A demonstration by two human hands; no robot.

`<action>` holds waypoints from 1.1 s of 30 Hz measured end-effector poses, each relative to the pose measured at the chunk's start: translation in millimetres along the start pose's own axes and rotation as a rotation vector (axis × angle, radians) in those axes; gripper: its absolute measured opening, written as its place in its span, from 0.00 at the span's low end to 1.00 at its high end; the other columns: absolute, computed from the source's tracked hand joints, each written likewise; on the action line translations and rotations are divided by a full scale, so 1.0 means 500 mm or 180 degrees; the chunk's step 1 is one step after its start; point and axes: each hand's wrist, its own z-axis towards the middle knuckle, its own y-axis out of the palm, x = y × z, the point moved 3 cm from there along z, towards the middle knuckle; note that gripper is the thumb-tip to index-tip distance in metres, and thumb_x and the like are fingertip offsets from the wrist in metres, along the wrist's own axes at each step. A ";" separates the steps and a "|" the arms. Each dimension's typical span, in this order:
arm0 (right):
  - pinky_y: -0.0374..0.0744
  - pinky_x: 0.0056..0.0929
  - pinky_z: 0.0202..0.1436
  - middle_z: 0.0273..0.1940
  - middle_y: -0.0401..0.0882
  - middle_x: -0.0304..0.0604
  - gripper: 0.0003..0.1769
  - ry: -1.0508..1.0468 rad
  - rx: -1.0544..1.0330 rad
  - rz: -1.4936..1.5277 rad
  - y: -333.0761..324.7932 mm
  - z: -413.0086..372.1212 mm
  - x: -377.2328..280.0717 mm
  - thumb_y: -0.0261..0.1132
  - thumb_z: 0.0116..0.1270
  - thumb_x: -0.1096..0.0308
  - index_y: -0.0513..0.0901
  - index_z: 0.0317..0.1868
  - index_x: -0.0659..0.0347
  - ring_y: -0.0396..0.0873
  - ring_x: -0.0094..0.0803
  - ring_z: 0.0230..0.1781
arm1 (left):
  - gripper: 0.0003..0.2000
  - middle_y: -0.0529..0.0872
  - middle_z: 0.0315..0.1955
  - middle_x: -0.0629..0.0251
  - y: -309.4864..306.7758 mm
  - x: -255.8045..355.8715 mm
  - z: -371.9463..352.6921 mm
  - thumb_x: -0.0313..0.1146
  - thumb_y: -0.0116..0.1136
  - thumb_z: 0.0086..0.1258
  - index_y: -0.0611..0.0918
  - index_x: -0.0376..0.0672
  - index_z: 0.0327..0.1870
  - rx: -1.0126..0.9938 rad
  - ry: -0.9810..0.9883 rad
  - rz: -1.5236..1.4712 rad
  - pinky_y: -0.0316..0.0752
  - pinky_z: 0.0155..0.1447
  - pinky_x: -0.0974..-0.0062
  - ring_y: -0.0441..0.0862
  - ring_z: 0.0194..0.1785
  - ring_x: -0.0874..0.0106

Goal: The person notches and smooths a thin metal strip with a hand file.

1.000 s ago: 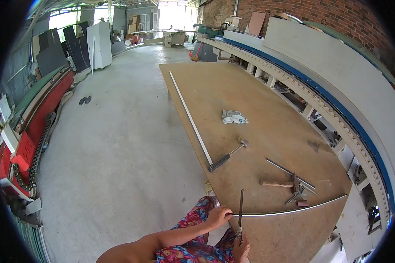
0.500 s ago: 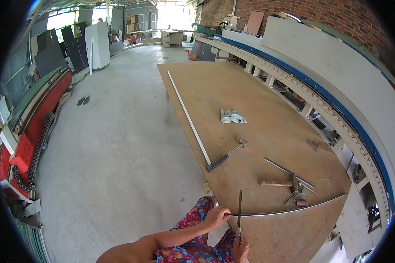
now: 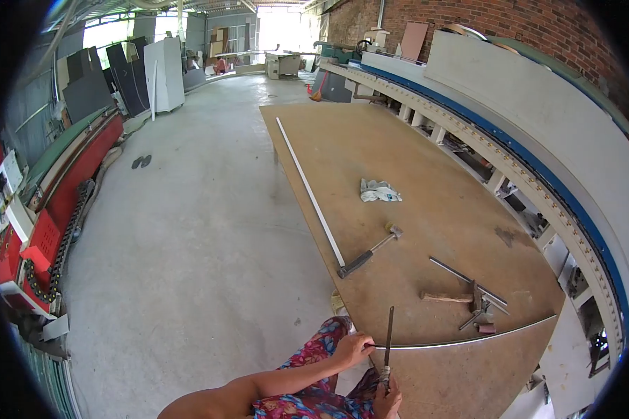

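Observation:
My left hand (image 3: 354, 349) pinches the near left end of a long thin metal rod (image 3: 461, 343) at the edge of the brown tabletop (image 3: 335, 146). From there the rod runs rightward across the board. In my right hand (image 3: 388, 401) is a file (image 3: 390, 328), gripped by its pale, wrapped-looking handle. Its dark narrow blade points up and away, crossing the rod close to my left fingers. Beyond the rod lie a wooden-handled hammer (image 3: 446, 297), short metal bars (image 3: 468, 279) and a small dark red cylinder (image 3: 486, 328).
Farther along the board are a mallet (image 3: 370, 250) with a dark grip, a long white strip (image 3: 307, 188) and a crumpled plastic bag (image 3: 380, 190). A long machine (image 3: 510, 84) flanks the right side. Red machinery (image 3: 84, 167) and slippers (image 3: 141, 162) are at left.
The whole view has shifted slightly, so things appear a little lower and to the right. Both hands keep their holds, and the file leans slightly more to the right.

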 end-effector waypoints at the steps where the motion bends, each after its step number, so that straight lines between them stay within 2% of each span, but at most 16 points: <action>1: 0.79 0.47 0.44 0.44 0.82 0.64 0.20 0.0048 -0.0035 0.0035 -0.001 -0.001 -0.006 0.56 0.72 0.58 0.80 0.54 0.65 0.81 0.60 0.44 | 0.08 0.84 0.31 0.58 -0.002 -0.001 -0.001 0.33 0.66 0.60 0.82 0.39 0.35 0.0022 0.0004 0.0003 0.78 0.39 0.64 0.84 0.36 0.58; 6: 0.78 0.47 0.44 0.43 0.82 0.64 0.20 0.0399 -0.0264 0.0122 -0.012 0.001 -0.031 0.56 0.72 0.58 0.80 0.53 0.65 0.81 0.59 0.43 | 0.08 0.85 0.32 0.57 -0.004 -0.002 0.001 0.33 0.66 0.60 0.82 0.39 0.34 -0.0044 -0.0002 -0.0051 0.78 0.40 0.64 0.85 0.37 0.58; 12: 0.77 0.46 0.43 0.41 0.82 0.63 0.19 0.0328 -0.0149 0.0201 -0.028 -0.003 -0.067 0.56 0.72 0.58 0.80 0.52 0.65 0.81 0.57 0.40 | 0.07 0.85 0.31 0.58 0.012 -0.015 -0.002 0.34 0.65 0.62 0.82 0.40 0.34 -0.0101 -0.0141 -0.0019 0.76 0.38 0.64 0.84 0.37 0.59; 15: 0.77 0.41 0.36 0.38 0.82 0.60 0.19 0.0352 -0.0252 0.0040 -0.042 -0.007 -0.088 0.55 0.73 0.60 0.79 0.57 0.63 0.80 0.49 0.32 | 0.08 0.85 0.31 0.58 0.005 -0.007 -0.005 0.33 0.67 0.60 0.82 0.40 0.34 0.0064 0.0017 -0.0057 0.78 0.37 0.64 0.85 0.35 0.58; 18: 0.77 0.32 0.26 0.29 0.80 0.53 0.22 -0.0409 0.0076 0.0274 -0.049 -0.005 -0.091 0.56 0.65 0.74 0.75 0.58 0.75 0.81 0.34 0.23 | 0.08 0.84 0.30 0.58 0.004 -0.010 -0.003 0.33 0.67 0.60 0.82 0.40 0.34 0.0102 0.0059 -0.0057 0.78 0.37 0.65 0.85 0.35 0.59; 21: 0.79 0.45 0.42 0.41 0.80 0.63 0.24 0.0499 -0.0313 0.0515 -0.052 -0.011 -0.102 0.58 0.64 0.72 0.75 0.61 0.69 0.82 0.54 0.39 | 0.08 0.84 0.30 0.58 0.008 -0.010 -0.004 0.32 0.67 0.60 0.82 0.39 0.34 0.0162 0.0092 -0.0119 0.78 0.36 0.65 0.85 0.34 0.59; 24: 0.76 0.47 0.51 0.47 0.80 0.65 0.24 0.0612 -0.0370 0.0425 -0.061 -0.010 -0.121 0.59 0.64 0.70 0.75 0.61 0.69 0.78 0.59 0.48 | 0.08 0.84 0.30 0.59 0.006 -0.009 -0.004 0.32 0.67 0.60 0.82 0.39 0.34 0.0215 0.0132 -0.0074 0.78 0.35 0.64 0.84 0.33 0.59; 26: 0.76 0.37 0.37 0.33 0.78 0.54 0.22 0.0248 -0.0150 0.0289 -0.045 -0.012 -0.094 0.58 0.65 0.73 0.75 0.58 0.73 0.78 0.40 0.33 | 0.08 0.83 0.30 0.59 0.005 -0.006 -0.004 0.31 0.67 0.60 0.81 0.39 0.34 0.0179 0.0132 -0.0048 0.77 0.35 0.64 0.84 0.33 0.58; 28: 0.76 0.37 0.37 0.34 0.78 0.54 0.22 0.0322 -0.0160 0.0300 -0.044 -0.012 -0.088 0.58 0.65 0.73 0.75 0.58 0.74 0.78 0.40 0.33 | 0.07 0.83 0.30 0.59 0.006 -0.006 -0.004 0.30 0.67 0.59 0.81 0.39 0.34 0.0184 0.0113 -0.0047 0.77 0.35 0.65 0.84 0.33 0.59; 30: 0.77 0.46 0.53 0.49 0.79 0.66 0.24 0.0836 -0.0405 0.0470 -0.053 -0.012 -0.107 0.59 0.64 0.70 0.75 0.61 0.71 0.79 0.60 0.49 | 0.07 0.84 0.30 0.59 0.008 -0.007 -0.005 0.31 0.67 0.60 0.81 0.39 0.34 0.0197 0.0066 -0.0114 0.76 0.36 0.64 0.84 0.34 0.58; 33: 0.77 0.47 0.52 0.49 0.79 0.65 0.24 0.0758 -0.0401 0.0527 -0.051 -0.012 -0.099 0.59 0.64 0.70 0.75 0.60 0.71 0.78 0.60 0.50 | 0.07 0.84 0.30 0.59 0.003 -0.002 -0.004 0.31 0.67 0.60 0.81 0.40 0.33 0.0261 0.0112 -0.0119 0.77 0.35 0.64 0.84 0.33 0.58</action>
